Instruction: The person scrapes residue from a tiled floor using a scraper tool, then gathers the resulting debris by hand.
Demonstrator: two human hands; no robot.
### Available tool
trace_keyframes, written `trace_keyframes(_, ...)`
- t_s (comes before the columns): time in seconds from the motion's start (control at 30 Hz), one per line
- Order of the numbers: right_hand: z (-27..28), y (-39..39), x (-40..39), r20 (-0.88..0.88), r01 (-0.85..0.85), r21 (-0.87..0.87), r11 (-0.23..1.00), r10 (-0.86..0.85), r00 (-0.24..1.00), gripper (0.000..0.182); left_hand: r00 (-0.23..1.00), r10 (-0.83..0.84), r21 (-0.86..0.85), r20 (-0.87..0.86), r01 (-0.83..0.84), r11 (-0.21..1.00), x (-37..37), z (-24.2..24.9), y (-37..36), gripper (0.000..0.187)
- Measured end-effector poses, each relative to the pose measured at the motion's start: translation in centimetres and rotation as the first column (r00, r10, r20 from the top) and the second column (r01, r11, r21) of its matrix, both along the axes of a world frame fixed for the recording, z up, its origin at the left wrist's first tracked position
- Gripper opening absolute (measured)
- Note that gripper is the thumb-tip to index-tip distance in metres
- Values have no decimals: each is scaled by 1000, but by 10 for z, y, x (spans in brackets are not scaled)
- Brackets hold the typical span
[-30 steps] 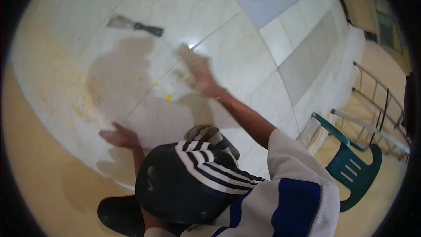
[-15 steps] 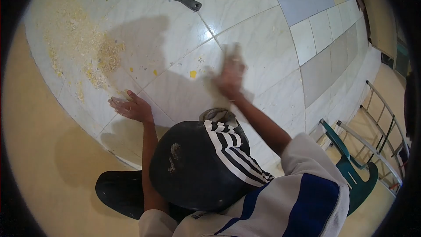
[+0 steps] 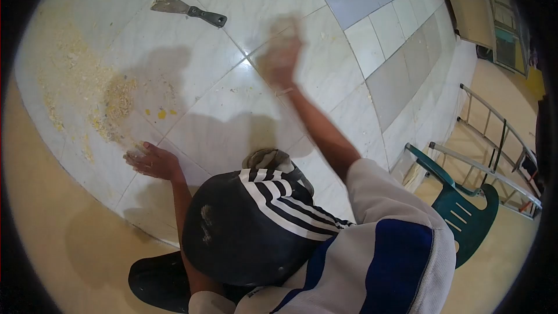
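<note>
My left hand (image 3: 152, 161) rests on its edge on the marble-look tiles (image 3: 203, 99), fingers stretched out, with pale crumbs on them. It is beside a spread of yellowish flakes and crumbs (image 3: 119, 99). Smeared by motion, my right hand (image 3: 283, 52) is over the tiles at upper centre; its fingers cannot be made out. To the left of it lies a putty knife (image 3: 206, 16) with a black handle and a dirty metal blade. A few yellow chips (image 3: 162, 114) lie between the crumbs and the middle of the surface.
A green plastic chair (image 3: 465, 215) stands at the right, near a metal ladder (image 3: 494, 122). Grey tiles (image 3: 401, 87) border the right side of the surface. My knee in dark striped trousers (image 3: 232, 227) is at the front.
My right hand has moved up and left, away from my knee. The yellow chips lie closer to the crumbs, left of where they were. The whole view has shifted a little.
</note>
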State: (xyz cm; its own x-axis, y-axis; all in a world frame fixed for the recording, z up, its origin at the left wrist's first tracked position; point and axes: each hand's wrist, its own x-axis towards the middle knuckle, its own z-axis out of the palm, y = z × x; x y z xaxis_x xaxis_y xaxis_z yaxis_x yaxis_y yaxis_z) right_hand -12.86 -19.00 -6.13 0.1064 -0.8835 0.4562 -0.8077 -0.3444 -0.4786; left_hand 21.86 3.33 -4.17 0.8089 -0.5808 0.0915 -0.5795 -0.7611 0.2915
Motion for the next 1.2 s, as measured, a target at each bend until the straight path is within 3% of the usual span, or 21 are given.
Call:
trace_keyframes(0.07,-25,-17,-149,-173,76,-49,996,-83,981,67,1000,6,7,2,-6,1000,2,-2,3,79)
trace_keyframes(0.13,-22,-25,-188,-15,224,35,974,-223,975,70,1000,5,15,27,-6,1000,3,-6,1,77)
trace_keyframes(0.2,18,2,-177,-376,365,165,916,-284,882,81,997,-13,40,71,11,999,3,-9,3,76)
trace_keyframes(0.23,26,17,-141,-335,312,312,898,-203,920,86,997,-20,27,71,18,999,3,-12,4,76)
trace_keyframes(0.33,31,59,0,-167,63,466,883,18,986,97,994,-38,20,98,36,999,8,-16,6,75)
trace_keyframes(0.37,47,63,45,35,-141,529,837,145,989,93,992,-38,37,118,34,999,8,-20,7,75)
trace_keyframes(0.43,59,78,112,257,-486,523,700,414,873,84,989,-21,53,149,13,999,10,-16,7,75)
trace_keyframes(0.53,85,95,140,335,-519,413,748,405,851,79,988,0,33,155,-6,999,6,-15,3,72)
trace_keyframes(0.63,58,107,67,78,-78,381,921,52,996,77,965,-119,151,235,84,985,19,-34,16,68)
trace_keyframes(0.67,47,110,14,130,-11,268,963,-25,991,73,868,-263,305,420,138,942,30,-52,28,65)
trace_keyframes(0.7,42,113,-41,81,123,210,970,-142,987,69,845,-292,329,448,147,933,31,-54,32,65)
trace_keyframes(0.73,32,127,-110,-163,304,150,941,-280,946,67,819,-321,352,476,157,923,32,-51,31,65)
trace_keyframes(0.77,16,147,-190,-324,351,47,935,-318,891,64,823,-318,341,470,163,926,29,-53,31,65)
trace_keyframes(0.8,27,147,-235,-270,566,127,815,-520,810,58,827,-316,330,465,170,929,26,-54,30,66)
trace_keyframes(0.83,11,175,-308,-691,373,-62,926,-310,654,56,860,-274,288,430,157,945,25,-57,32,67)
trace_keyframes(0.9,-14,188,-342,-812,561,-148,814,-424,401,64,894,-217,255,392,121,959,41,-59,26,69)
trace_keyframes(0.93,-29,180,-332,-578,612,50,789,-476,662,76,905,-202,268,375,103,958,42,-58,27,70)
trace_keyframes(0.97,-43,172,-323,-250,606,206,768,-557,792,89,919,-193,282,343,95,955,33,-56,27,71)
trace_keyframes(1.0,-10,158,-260,-340,580,263,771,-488,804,93,985,-39,144,167,15,990,17,-31,13,74)
trace_keyframes(1.07,31,130,-144,-413,479,333,812,-331,848,98,978,-74,238,193,27,971,18,-32,16,75)
trace_keyframes(1.2,42,107,38,-135,233,462,856,-192,972,101,993,8,145,118,-25,989,15,-25,7,73)
